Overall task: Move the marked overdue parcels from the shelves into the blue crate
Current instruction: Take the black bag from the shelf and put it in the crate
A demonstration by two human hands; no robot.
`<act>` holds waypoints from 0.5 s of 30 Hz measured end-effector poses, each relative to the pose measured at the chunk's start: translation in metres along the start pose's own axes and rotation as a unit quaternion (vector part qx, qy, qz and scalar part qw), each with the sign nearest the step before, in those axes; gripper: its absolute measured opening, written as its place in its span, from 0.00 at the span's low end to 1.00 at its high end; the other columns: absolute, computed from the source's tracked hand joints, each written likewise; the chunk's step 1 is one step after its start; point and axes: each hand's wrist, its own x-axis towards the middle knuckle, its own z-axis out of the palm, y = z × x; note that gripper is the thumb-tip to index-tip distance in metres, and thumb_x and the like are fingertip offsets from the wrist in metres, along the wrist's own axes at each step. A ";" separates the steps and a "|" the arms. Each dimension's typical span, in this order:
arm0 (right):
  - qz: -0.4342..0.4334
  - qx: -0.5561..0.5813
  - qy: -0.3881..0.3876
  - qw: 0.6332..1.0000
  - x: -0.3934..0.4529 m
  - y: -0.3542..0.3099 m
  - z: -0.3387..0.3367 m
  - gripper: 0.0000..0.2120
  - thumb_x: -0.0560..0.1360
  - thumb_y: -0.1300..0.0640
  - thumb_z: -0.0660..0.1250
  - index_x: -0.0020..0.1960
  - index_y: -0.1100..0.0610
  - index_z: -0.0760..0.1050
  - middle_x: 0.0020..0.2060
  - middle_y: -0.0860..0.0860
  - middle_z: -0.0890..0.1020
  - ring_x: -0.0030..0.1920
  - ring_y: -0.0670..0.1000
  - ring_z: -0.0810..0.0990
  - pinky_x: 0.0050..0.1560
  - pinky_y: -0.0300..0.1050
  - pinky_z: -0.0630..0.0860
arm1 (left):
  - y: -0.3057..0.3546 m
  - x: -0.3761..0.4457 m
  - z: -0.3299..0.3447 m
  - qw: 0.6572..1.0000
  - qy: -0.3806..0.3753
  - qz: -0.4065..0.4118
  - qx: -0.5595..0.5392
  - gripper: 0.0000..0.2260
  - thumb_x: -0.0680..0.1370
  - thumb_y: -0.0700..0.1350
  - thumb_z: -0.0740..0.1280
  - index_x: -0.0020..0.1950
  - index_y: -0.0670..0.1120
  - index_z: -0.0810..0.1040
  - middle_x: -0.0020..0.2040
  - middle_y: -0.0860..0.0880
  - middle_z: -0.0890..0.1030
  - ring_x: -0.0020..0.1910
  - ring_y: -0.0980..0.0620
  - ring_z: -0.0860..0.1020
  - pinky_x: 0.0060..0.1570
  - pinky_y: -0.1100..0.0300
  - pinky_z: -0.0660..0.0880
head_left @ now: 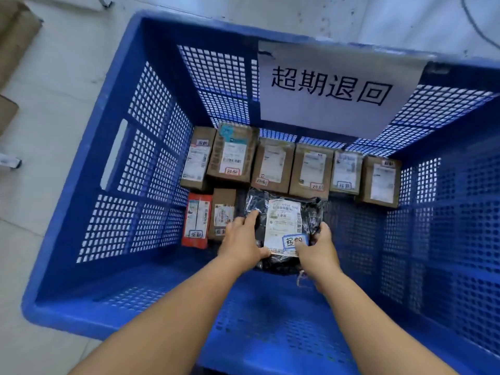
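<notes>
Both my hands reach down into the blue crate (81,201). They grip a black plastic parcel (284,212) with a white shipping label and a blue-marked sticker, low over the crate floor. My left hand (242,240) holds its left edge; my right hand (318,249) holds its lower right corner, thumb on the sticker. Several brown cardboard parcels (270,165) lie in a row along the far wall. A red parcel (197,220) and a small brown box (223,212) lie just left of the black one.
A white paper sign (332,87) with black characters hangs on the crate's far wall. Bare crate floor lies right of the black parcel. Cardboard boxes (13,36) stand on the pale floor at the upper left, outside the crate.
</notes>
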 end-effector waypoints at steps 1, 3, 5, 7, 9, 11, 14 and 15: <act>0.006 -0.003 -0.002 1.000 0.011 0.004 0.009 0.37 0.79 0.58 0.62 0.78 0.48 0.43 0.76 0.51 0.60 0.68 0.58 0.70 0.46 0.47 0.72 | -0.007 0.012 0.007 1.000 -0.006 -0.002 0.004 0.42 0.71 0.50 0.74 0.77 0.54 0.51 0.74 0.46 0.60 0.73 0.45 0.57 0.70 0.49 0.61; 0.013 -0.010 -0.007 1.000 0.035 0.012 0.026 0.36 0.80 0.58 0.62 0.79 0.48 0.43 0.76 0.51 0.59 0.67 0.58 0.70 0.42 0.45 0.71 | -0.020 0.036 0.022 1.000 -0.013 -0.001 0.012 0.41 0.73 0.49 0.73 0.77 0.54 0.51 0.75 0.45 0.58 0.74 0.44 0.55 0.70 0.49 0.60; 0.012 -0.016 -0.011 1.000 0.059 0.021 0.042 0.36 0.79 0.58 0.62 0.79 0.48 0.44 0.76 0.52 0.60 0.65 0.58 0.72 0.45 0.45 0.74 | -0.033 0.060 0.037 1.000 -0.012 0.002 0.026 0.41 0.73 0.49 0.73 0.77 0.53 0.50 0.74 0.44 0.58 0.74 0.44 0.55 0.70 0.49 0.59; 0.007 -0.015 -0.023 1.000 0.082 0.029 0.058 0.36 0.79 0.58 0.62 0.79 0.49 0.45 0.76 0.53 0.61 0.61 0.57 0.74 0.45 0.43 0.74 | -0.046 0.083 0.051 0.999 -0.010 0.004 0.041 0.41 0.73 0.50 0.72 0.77 0.54 0.49 0.75 0.44 0.58 0.74 0.43 0.55 0.70 0.49 0.59; -0.002 0.001 -0.040 0.999 0.105 0.036 0.072 0.36 0.79 0.59 0.63 0.78 0.49 0.46 0.74 0.53 0.63 0.63 0.56 0.73 0.49 0.42 0.71 | -0.059 0.104 0.065 0.998 -0.016 0.005 0.053 0.40 0.74 0.50 0.71 0.78 0.56 0.48 0.76 0.43 0.55 0.75 0.42 0.53 0.71 0.48 0.58; -0.010 0.029 -0.055 0.998 0.126 0.042 0.084 0.35 0.78 0.61 0.64 0.78 0.49 0.48 0.73 0.52 0.65 0.64 0.53 0.71 0.57 0.45 0.70 | -0.070 0.123 0.077 0.998 -0.018 0.005 0.061 0.39 0.75 0.50 0.69 0.77 0.57 0.47 0.76 0.44 0.54 0.75 0.43 0.51 0.71 0.49 0.58; -0.010 0.046 -0.076 0.996 0.155 0.047 0.099 0.36 0.78 0.60 0.65 0.78 0.48 0.48 0.74 0.51 0.63 0.71 0.53 0.66 0.66 0.49 0.67 | -0.082 0.148 0.092 0.996 -0.001 0.010 0.086 0.38 0.77 0.50 0.68 0.77 0.57 0.46 0.75 0.43 0.54 0.74 0.44 0.53 0.70 0.50 0.60; -0.016 0.043 -0.083 0.996 0.163 0.048 0.105 0.36 0.78 0.59 0.65 0.78 0.47 0.48 0.75 0.50 0.63 0.72 0.52 0.65 0.68 0.49 0.66 | -0.085 0.154 0.095 0.995 0.009 0.014 0.100 0.38 0.77 0.50 0.68 0.78 0.56 0.46 0.74 0.42 0.54 0.73 0.43 0.53 0.70 0.51 0.60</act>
